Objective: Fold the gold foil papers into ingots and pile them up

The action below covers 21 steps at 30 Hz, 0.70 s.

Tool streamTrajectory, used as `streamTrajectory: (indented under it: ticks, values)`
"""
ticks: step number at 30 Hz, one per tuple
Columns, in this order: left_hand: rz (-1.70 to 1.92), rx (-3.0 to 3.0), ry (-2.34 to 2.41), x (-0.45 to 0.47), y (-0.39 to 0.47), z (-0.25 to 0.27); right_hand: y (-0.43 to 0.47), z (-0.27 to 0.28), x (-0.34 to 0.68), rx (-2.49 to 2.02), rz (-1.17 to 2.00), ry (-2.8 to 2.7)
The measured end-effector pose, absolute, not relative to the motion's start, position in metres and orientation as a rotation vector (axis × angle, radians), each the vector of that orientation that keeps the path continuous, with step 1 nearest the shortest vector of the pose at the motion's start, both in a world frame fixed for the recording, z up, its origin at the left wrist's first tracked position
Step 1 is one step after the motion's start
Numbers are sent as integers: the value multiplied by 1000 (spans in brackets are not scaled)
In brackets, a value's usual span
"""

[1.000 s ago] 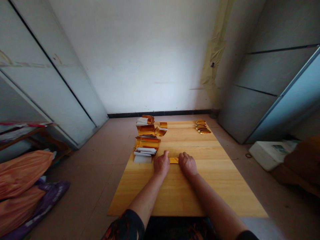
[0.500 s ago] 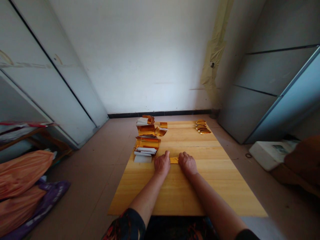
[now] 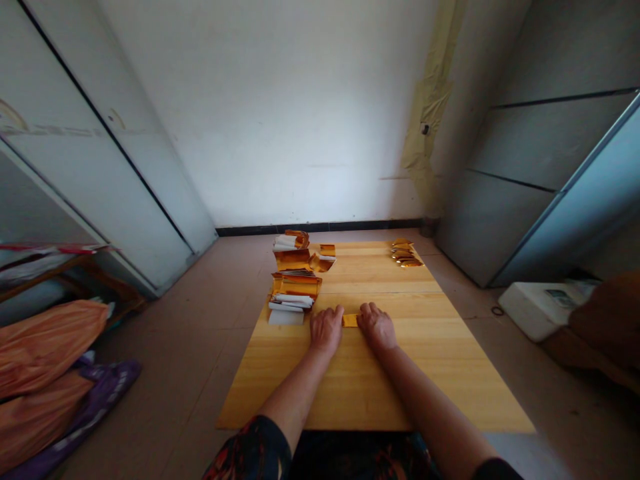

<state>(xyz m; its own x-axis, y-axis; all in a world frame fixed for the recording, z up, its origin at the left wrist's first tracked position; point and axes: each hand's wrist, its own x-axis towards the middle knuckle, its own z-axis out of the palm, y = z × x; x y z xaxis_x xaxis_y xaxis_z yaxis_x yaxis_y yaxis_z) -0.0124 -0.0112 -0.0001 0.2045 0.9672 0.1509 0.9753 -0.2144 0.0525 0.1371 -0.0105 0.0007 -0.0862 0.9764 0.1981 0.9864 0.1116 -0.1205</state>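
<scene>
A narrow strip of folded gold foil paper (image 3: 351, 321) lies flat on the wooden table (image 3: 360, 380), its middle showing between my hands. My left hand (image 3: 326, 331) is closed on the strip's left end, fingers curled down at the tabletop. At the right end, my right hand (image 3: 377, 327) grips with bent fingers and hides that end. Left of my left hand are stacks of gold foil paper (image 3: 296, 285) with white backs, some sheets curled. Several folded gold pieces (image 3: 406, 253) sit in a row at the far right corner.
Beyond the table stands a white wall (image 3: 300, 133) with a dark skirting. Grey cabinets (image 3: 530, 147) rise at the right, white ones (image 3: 100, 133) at the left. Orange and purple bags (image 3: 55, 360) lie at left; a white box (image 3: 537, 310) is on the right floor.
My left hand has shifted slightly to the right along the strip, and less foil shows between my hands. My right hand has barely moved.
</scene>
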Motion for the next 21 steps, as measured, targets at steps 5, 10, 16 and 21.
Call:
streamTrajectory:
  ticks: [5,10,16,21]
  values:
    - [-286,-2407,-1881,-10,-11,2,-13,0,141,-1853,-38,-2131]
    - [-280,-2615,-1776,-9,-5,4,-14,4,142,-1814,72,-2267]
    - [-427,-2697,-1686,-19,-5,1,-7,19,138,-2022,279,-2190]
    - [-583,-2647,-1816,-25,-11,-1,-12,22,130,-2095,349,-2085]
